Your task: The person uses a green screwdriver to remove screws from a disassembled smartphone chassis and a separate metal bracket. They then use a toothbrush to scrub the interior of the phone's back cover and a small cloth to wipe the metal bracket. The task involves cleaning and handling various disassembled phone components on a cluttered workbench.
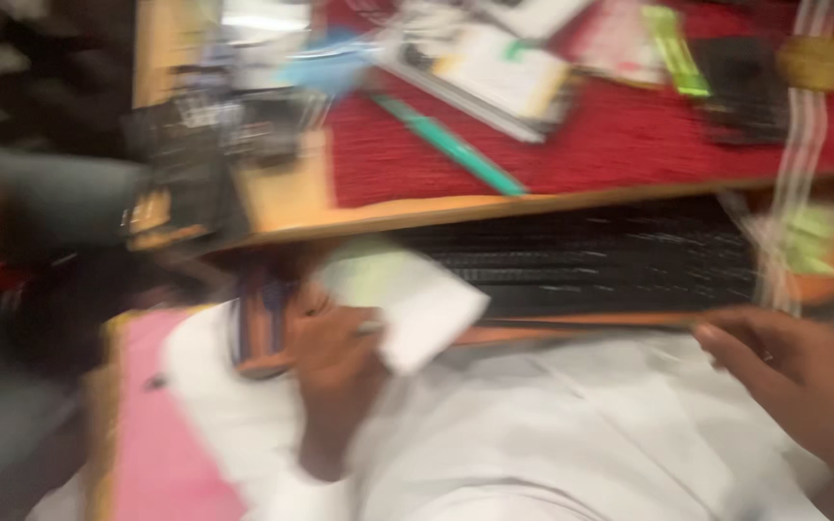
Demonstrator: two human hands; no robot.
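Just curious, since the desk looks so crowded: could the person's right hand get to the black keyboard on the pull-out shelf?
Probably yes. The right hand hangs empty beside the shelf's front edge, and nothing lies between it and the keyboard. The picture is blurred, so this is a rough judgement.

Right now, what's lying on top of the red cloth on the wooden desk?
On the red woven cloth lie a long green pen, a white notepad, a black flat object and a bright green strip. Whatever sits beneath them is covered, and blur hides details.
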